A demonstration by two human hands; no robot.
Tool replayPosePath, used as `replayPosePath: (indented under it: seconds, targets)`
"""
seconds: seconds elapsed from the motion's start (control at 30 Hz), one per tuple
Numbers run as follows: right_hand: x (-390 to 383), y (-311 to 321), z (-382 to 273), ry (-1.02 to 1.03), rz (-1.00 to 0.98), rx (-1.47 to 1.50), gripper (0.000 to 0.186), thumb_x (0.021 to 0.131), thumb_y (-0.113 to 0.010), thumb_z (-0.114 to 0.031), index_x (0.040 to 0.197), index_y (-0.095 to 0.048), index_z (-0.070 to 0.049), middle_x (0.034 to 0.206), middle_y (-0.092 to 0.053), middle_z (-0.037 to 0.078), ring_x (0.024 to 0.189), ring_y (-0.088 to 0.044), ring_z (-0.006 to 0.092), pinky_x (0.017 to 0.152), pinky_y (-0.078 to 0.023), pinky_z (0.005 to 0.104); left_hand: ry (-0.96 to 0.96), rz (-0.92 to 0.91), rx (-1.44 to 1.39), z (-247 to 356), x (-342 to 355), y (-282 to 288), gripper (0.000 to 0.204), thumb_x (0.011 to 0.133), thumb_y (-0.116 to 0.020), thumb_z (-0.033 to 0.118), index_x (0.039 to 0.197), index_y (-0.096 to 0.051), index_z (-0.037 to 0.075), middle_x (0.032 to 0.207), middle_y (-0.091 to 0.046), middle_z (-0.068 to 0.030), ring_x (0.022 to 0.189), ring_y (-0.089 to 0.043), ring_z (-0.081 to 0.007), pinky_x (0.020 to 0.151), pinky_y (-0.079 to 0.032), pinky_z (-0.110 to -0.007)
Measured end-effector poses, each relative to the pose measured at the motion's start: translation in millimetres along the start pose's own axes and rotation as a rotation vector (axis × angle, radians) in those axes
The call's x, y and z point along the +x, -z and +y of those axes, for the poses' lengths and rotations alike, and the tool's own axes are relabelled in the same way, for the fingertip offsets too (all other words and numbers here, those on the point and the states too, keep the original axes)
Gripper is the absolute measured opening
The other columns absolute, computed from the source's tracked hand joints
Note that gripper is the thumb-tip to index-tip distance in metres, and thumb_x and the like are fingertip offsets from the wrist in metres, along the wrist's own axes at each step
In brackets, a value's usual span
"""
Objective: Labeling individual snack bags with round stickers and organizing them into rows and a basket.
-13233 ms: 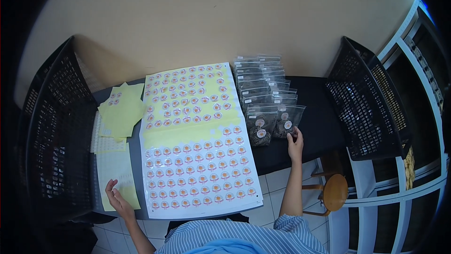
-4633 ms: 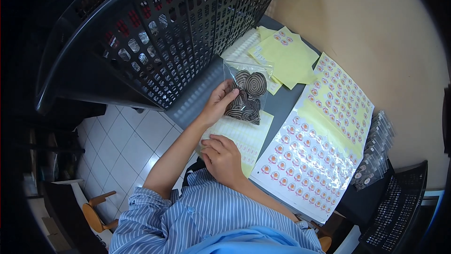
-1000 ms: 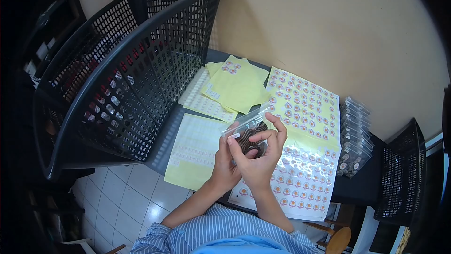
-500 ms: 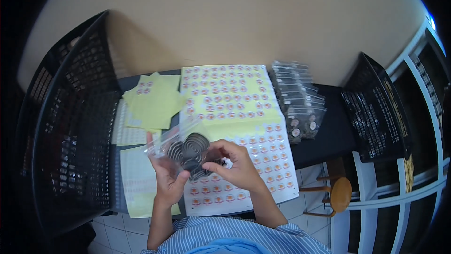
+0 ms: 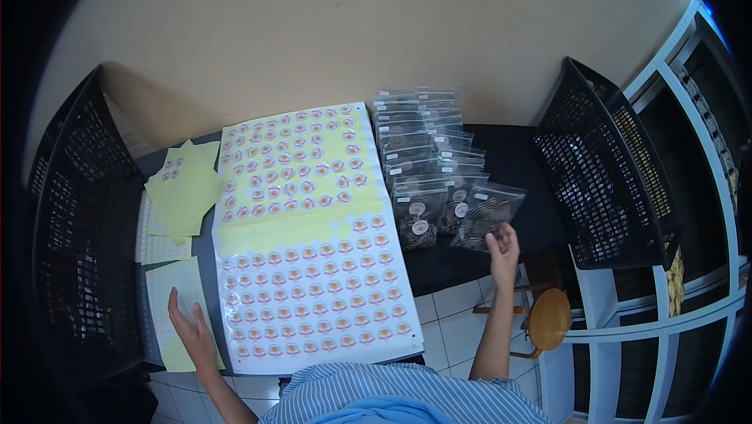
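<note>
My right hand [image 5: 503, 244] grips the lower edge of a clear zip bag [image 5: 487, 212] with dark coiled pieces in it, thumb on top. That bag overlaps the front of two rows of similar filled bags [image 5: 415, 224], several of them bearing round stickers. At the left, my left hand [image 5: 190, 330] hovers over or rests on a pale yellow sheet [image 5: 168, 291], fingers apart and nothing in them. Between the hands lies a large sheet of round orange-and-pink stickers [image 5: 313, 298], with many peeled spots in its upper half showing yellow backing.
A tall black plastic basket [image 5: 74, 251] stands at the left, another black basket [image 5: 603, 165] at the right. Yellow backing sheets [image 5: 184, 197] lie loosely stacked beside the sticker sheet. A wooden stool [image 5: 558, 320] is below the table's right side, near a white metal frame [image 5: 658, 338].
The bag has gone from between both hands to the rows at the right, in my right hand. My left hand has let go and moved left. The view has shifted rightward.
</note>
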State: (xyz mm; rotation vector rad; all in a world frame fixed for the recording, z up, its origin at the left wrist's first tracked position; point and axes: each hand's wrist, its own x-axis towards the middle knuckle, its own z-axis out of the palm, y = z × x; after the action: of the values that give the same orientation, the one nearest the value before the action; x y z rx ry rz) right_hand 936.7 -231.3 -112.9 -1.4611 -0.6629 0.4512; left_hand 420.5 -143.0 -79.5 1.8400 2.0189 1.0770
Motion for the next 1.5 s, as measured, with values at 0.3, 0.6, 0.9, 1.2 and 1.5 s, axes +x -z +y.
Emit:
replayPosePath:
  seconds: [0.3, 0.6, 0.9, 1.2, 1.5]
  targets:
    - [4.4, -13.3, 51.3, 0.05, -0.1, -0.093, 0.081, 0.062, -0.051, 0.006, 0.133, -0.013, -0.001, 0.129, -0.029, 0.019, 0.12, -0.032, 0.0261, 0.1, -0.025, 0.0334, -0.037, -0.01, 0.062, -17.0, -2.7, -12.9, 0.033, 0.086, -0.044, 0.011, 0.116, -0.042, -0.002, 0.116, -0.046, -0.0157, 0.112, -0.041, -0.0282, 0.096, -0.029, -0.036]
    - [3.4, -30.8, 45.5, 0.159, -0.097, -0.263, 0.096, 0.059, -0.062, 0.001, 0.135, -0.003, -0.004, 0.126, -0.032, 0.022, 0.117, -0.035, 0.0312, 0.099, -0.026, 0.0362, -0.03, 0.014, 0.101, -13.8, -1.4, -13.6, 0.03, 0.087, -0.043, 0.01, 0.114, -0.043, -0.004, 0.114, -0.048, -0.016, 0.11, -0.043, -0.0266, 0.096, -0.029, -0.034]
    - [-10.0, -29.0, 43.2, 0.206, -0.01, -0.403, 0.097, 0.057, -0.063, 0.002, 0.135, -0.006, -0.005, 0.132, -0.026, 0.021, 0.123, -0.027, 0.0311, 0.102, -0.022, 0.0375, -0.072, 0.006, 0.115, -20.1, 0.0, -12.0, 0.03, 0.086, -0.044, 0.011, 0.113, -0.043, -0.003, 0.113, -0.047, -0.0162, 0.109, -0.042, -0.029, 0.094, -0.03, -0.036]
    - [-38.3, -23.7, 34.2, 0.159, 0.088, -0.405, 0.089, 0.058, -0.065, -0.001, 0.132, -0.016, -0.002, 0.126, -0.034, 0.019, 0.118, -0.033, 0.0334, 0.099, -0.025, 0.0395, -0.139, -0.178, 0.092, -15.7, 3.4, 3.5, 0.038, 0.078, -0.048, 0.001, 0.115, -0.042, -0.001, 0.119, -0.042, -0.0156, 0.112, -0.039, -0.0287, 0.097, -0.027, -0.037]
    - [6.3, -17.7, -4.4, 0.334, 0.006, -0.48, 0.08, 0.057, -0.069, -0.006, 0.126, -0.031, -0.003, 0.122, -0.036, 0.018, 0.116, -0.034, 0.0335, 0.098, -0.028, 0.0397, -0.152, -0.018, -0.025, 91.5, -24.0, 5.9, 0.041, 0.076, -0.048, -0.003, 0.117, -0.04, 0.0, 0.122, -0.041, -0.0155, 0.116, -0.037, -0.0284, 0.1, -0.025, -0.036]
